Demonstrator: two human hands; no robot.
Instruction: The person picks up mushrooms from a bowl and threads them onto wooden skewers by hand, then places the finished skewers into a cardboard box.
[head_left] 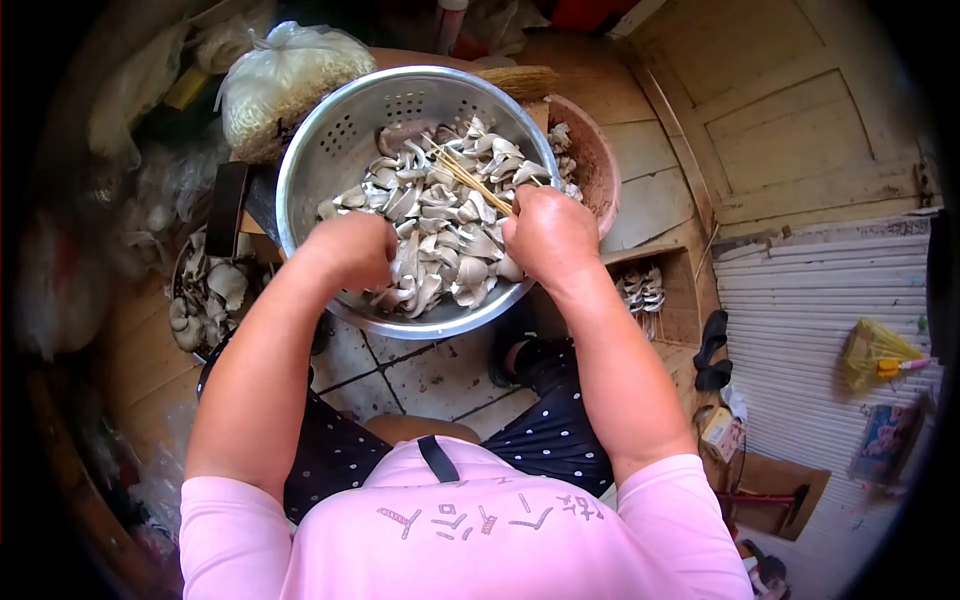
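Observation:
A large metal colander [350, 110] holds many torn grey-white mushroom pieces [440, 240]. Over its right side, my right hand [553, 232] is closed round several thin wooden skewers [465, 178], whose far ends point up and left across the mushrooms. My left hand [352, 250] is over the colander's left side, its fingers curled together at the edge of the mushroom heap. What it holds, if anything, is hidden under the fingers.
A reddish bowl [600, 170] with more mushrooms stands behind the colander's right side. At the upper left is a filled plastic bag [290, 85]. Whole mushrooms [215, 290] lie at the left. A wooden box [680, 285] with skewered mushrooms [645, 290] is at the right.

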